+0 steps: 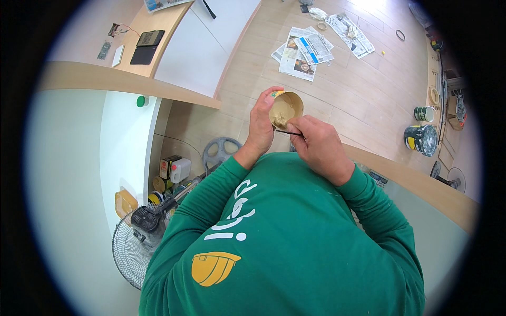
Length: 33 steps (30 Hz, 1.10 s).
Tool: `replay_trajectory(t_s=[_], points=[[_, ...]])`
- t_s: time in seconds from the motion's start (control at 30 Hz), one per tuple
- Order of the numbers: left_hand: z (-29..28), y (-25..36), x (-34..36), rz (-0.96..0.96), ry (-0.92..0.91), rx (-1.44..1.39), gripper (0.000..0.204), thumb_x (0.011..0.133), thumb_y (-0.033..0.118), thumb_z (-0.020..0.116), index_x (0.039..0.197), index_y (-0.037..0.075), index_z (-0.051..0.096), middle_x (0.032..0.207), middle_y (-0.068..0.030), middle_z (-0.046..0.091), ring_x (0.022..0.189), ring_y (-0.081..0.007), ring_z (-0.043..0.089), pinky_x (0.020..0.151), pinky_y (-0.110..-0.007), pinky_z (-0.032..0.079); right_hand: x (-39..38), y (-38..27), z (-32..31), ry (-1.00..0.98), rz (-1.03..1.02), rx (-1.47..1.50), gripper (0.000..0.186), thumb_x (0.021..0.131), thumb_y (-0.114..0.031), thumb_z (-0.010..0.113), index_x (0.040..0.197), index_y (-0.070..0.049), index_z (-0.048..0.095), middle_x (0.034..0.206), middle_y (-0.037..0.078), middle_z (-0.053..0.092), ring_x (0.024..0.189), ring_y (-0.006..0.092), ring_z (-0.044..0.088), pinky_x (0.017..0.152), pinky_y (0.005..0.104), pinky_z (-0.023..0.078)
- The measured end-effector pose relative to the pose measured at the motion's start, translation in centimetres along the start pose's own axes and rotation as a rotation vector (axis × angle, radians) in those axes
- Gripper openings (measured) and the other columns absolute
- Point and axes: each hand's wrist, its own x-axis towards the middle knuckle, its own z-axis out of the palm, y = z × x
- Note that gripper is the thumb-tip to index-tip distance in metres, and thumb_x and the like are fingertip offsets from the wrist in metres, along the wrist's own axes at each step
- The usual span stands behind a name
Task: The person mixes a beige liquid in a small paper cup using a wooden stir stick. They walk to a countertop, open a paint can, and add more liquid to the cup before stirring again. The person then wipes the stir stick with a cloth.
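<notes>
Left hand (262,122) is wrapped around a small round tin of beige putty (285,110), fingers curled tight on its side, held up in front of the chest over the wooden floor (363,95). Right hand (321,147) is closed in a pinch on a thin dark flat tool (289,132) — its tip touches the tin's rim. Both green-sleeved forearms are bent inward, wrists close together.

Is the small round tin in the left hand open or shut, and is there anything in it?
Open: the small round tin shows no lid and beige paste inside. The left hand grips it, tilted.
</notes>
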Motion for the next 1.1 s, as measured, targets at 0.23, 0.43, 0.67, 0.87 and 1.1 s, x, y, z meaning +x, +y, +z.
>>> replay_trajectory(t_s=[0.23, 0.43, 0.67, 0.87, 1.1], points=[[0.5, 1.6, -0.4, -0.058, -0.057, 0.011, 0.065, 0.112, 0.057, 0.047, 0.156, 0.008, 0.049, 0.124, -0.0096, 0.074, 0.103, -0.0192, 0.075, 0.073, -0.036, 0.064, 1.5, -0.8, -0.9, 0.071, 0.29, 0.315, 0.011, 0.097, -0.006, 0.072, 0.105, 0.0, 0.077, 0.093, 0.018, 0.077, 0.085, 0.0404, 0.075, 0.077, 0.046, 0.06], [0.2, 1.1, -0.4, -0.074, -0.038, 0.019, 0.066, 0.112, 0.058, 0.047, 0.156, 0.01, 0.049, 0.121, -0.0083, 0.074, 0.096, -0.0183, 0.076, 0.062, -0.036, 0.062, 0.9, 2.5, -1.2, 0.083, 0.099, 0.007, 0.014, 0.097, -0.008, 0.073, 0.108, -0.002, 0.077, 0.098, 0.018, 0.077, 0.089, 0.0397, 0.075, 0.079, 0.0468, 0.06], [0.4, 1.1, -0.2, -0.081, -0.031, 0.021, 0.063, 0.114, 0.057, 0.049, 0.155, 0.01, 0.051, 0.121, -0.0091, 0.074, 0.094, -0.0183, 0.077, 0.062, -0.035, 0.063, 2.0, 1.7, -2.8, 0.093, -0.052, -0.181, 0.014, 0.092, -0.008, 0.076, 0.105, -0.007, 0.073, 0.091, 0.011, 0.069, 0.088, 0.0342, 0.072, 0.074, 0.0469, 0.058], [0.6, 0.7, 0.0, -0.029, 0.003, 0.009, 0.055, 0.116, 0.051, 0.051, 0.149, 0.007, 0.057, 0.121, -0.0092, 0.072, 0.099, -0.0148, 0.072, 0.077, -0.031, 0.061, 1.4, 1.8, -1.3, -0.043, -0.142, -0.343, 0.014, 0.087, -0.007, 0.078, 0.096, -0.01, 0.069, 0.089, 0.009, 0.065, 0.092, 0.0305, 0.071, 0.071, 0.0458, 0.057], [-0.2, -0.3, 0.3, 0.037, 0.034, 0.143, 0.056, 0.115, 0.05, 0.049, 0.149, 0.005, 0.057, 0.125, -0.0083, 0.07, 0.11, -0.0151, 0.069, 0.09, -0.03, 0.059, 0.1, 0.9, -0.5, -0.066, -0.046, -0.127, 0.018, 0.092, -0.002, 0.075, 0.11, -0.004, 0.075, 0.092, 0.014, 0.07, 0.087, 0.0349, 0.072, 0.074, 0.0456, 0.057]])
